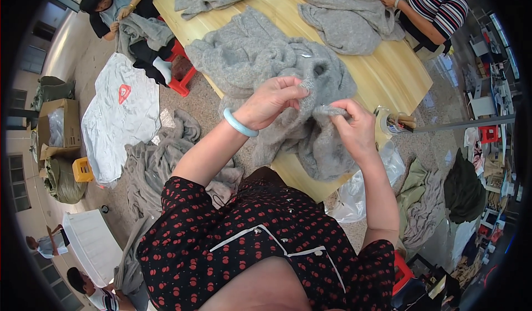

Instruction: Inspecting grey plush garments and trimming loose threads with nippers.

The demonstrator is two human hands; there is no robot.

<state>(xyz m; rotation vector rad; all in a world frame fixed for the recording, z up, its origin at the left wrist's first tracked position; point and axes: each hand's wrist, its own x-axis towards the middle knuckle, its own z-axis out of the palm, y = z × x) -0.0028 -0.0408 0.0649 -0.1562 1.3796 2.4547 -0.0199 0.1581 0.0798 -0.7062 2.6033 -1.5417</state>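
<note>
A fuzzy grey knitted garment [244, 50] lies bunched over the near end of the wooden table, part of it hanging past the edge toward me. My left hand [274, 101], with a pale bangle on its wrist, pinches an edge of the knit between thumb and fingers. Just to the right, my right hand [354, 127] grips another edge of the same garment. Between the two hands the fabric is lifted off the table. A small white label shows on the knit beyond my hands. Whether any small tool is in my fingers cannot be made out.
More grey knits [349, 17] lie on the wooden table [404, 84], where a person in stripes handles one at far right. Another person sits at far left with grey knitwear. A container of tools [396, 124] stands by the right edge. Grey fabric [155, 167] is heaped on the left.
</note>
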